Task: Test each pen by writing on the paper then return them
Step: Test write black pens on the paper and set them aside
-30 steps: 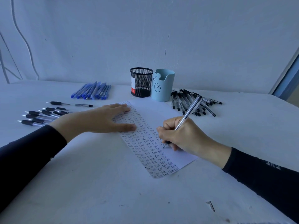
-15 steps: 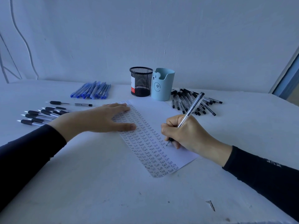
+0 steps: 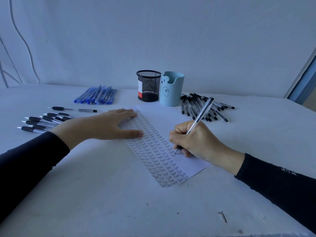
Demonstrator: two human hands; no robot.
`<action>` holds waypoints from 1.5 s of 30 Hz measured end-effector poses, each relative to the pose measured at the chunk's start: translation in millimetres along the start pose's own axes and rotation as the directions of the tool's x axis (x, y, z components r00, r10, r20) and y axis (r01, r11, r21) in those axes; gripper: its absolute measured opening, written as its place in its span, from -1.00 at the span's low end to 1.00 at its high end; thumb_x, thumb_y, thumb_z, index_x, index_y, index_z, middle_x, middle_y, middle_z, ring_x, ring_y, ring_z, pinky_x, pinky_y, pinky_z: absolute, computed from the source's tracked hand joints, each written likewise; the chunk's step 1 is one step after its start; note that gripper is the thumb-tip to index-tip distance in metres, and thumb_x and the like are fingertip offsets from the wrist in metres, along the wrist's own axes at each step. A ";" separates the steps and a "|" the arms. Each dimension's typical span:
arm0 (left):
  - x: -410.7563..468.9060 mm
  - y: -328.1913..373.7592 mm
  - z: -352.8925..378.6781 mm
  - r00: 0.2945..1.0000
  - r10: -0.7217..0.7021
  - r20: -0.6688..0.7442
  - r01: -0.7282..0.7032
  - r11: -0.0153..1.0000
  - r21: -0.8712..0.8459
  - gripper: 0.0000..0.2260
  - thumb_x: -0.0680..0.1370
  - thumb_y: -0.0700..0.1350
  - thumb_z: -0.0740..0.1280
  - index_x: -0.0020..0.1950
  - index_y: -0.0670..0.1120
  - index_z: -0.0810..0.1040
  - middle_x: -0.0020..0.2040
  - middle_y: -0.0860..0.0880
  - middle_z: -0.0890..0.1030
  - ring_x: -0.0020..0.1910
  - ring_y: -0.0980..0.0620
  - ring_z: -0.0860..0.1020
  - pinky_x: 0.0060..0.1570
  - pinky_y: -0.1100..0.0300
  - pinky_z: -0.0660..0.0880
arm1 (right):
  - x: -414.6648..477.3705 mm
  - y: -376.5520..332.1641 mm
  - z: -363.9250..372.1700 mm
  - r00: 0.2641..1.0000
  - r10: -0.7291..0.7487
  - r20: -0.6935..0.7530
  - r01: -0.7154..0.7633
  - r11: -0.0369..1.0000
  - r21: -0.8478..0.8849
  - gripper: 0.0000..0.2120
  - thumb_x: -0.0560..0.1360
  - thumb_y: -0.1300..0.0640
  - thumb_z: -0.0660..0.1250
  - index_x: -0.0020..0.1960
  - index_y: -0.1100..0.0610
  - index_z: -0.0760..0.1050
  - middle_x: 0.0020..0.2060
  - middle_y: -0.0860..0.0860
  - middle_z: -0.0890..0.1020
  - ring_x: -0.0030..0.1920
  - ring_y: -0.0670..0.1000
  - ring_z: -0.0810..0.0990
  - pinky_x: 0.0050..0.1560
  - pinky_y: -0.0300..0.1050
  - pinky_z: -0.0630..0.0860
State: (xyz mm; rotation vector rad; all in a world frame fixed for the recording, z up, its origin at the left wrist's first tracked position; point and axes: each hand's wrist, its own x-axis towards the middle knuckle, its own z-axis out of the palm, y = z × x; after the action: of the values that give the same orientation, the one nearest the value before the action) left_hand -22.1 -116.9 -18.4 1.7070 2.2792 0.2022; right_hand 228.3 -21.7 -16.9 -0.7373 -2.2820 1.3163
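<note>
The writing step was in hand: the right hand (image 3: 196, 141) pinched the pen (image 3: 203, 108), tip on the paper (image 3: 162, 115) beneath it. The left hand (image 3: 106, 124) lay spread, pressing the paper. The next move likely called for returning the pen to the pile (image 3: 220, 112) beyond the right hand.

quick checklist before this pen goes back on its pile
1. Right hand grips the pen: ok.
2. Left hand flat on the paper, holding it down: ok.
3. Pen tip touching the paper: ok.
4. Test word finished: cannot tell, the right hand hides part of that row.
5. Ink mark showing beside the tip: ok.
6. Black-capped pile, right of the cup, in plain view for the return: ok.
</note>
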 end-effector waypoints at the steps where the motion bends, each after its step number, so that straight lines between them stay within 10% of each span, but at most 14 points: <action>1: 0.2 -0.1 0.0 1.000 0.000 0.000 0.000 1.000 0.000 0.00 0.15 0.64 0.09 0.53 0.26 0.10 0.56 0.22 0.06 0.55 0.09 0.05 0.52 -0.04 0.02 | 0.0 -0.4 0.1 1.000 0.001 0.003 -0.001 1.000 -0.002 -0.50 0.53 0.23 0.35 -0.58 0.04 0.42 -0.61 -0.03 0.50 -0.58 -0.06 0.38 -0.51 -0.25 0.37; 26: -1.9 2.4 -1.3 1.000 -0.007 0.018 0.007 1.000 0.006 -0.06 0.22 0.64 0.10 0.53 0.27 0.09 0.57 0.22 0.05 0.55 0.06 0.07 0.52 -0.06 0.05 | 7.3 0.4 -7.5 0.997 -0.050 -0.055 0.057 0.988 0.144 -0.54 0.61 0.12 0.23 -0.47 0.17 0.38 -0.53 0.06 0.50 -0.54 -0.06 0.34 -0.49 -0.28 0.28; 33: -1.2 0.2 -0.6 1.000 -0.004 0.025 0.004 1.000 0.017 0.00 0.15 0.66 0.07 0.54 0.28 0.07 0.56 0.24 0.03 0.55 0.08 0.04 0.52 -0.07 0.03 | 16.2 0.7 -18.7 0.998 0.047 0.040 -0.058 0.934 0.352 -0.62 0.67 -0.13 0.01 0.21 0.04 0.50 -0.61 0.02 0.35 -0.59 -0.05 0.25 -0.54 -0.23 0.21; 45: -1.3 0.0 -0.2 1.000 0.009 0.015 -0.009 1.000 0.017 0.02 0.16 0.66 0.07 0.55 0.25 0.07 0.57 0.23 0.04 0.55 0.08 0.04 0.53 -0.04 0.01 | 22.9 -5.3 -39.9 0.986 0.102 0.133 -0.162 0.783 0.600 -0.74 0.39 -0.04 0.38 0.04 -0.06 0.70 -0.24 -0.07 0.66 -0.43 -0.11 0.26 -0.36 -0.34 0.33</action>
State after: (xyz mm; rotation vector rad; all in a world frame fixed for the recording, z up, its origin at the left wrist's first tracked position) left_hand -21.9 -118.1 -18.0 1.7216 2.2690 0.1715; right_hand 232.2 16.8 8.6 -0.6123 -1.7008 2.0463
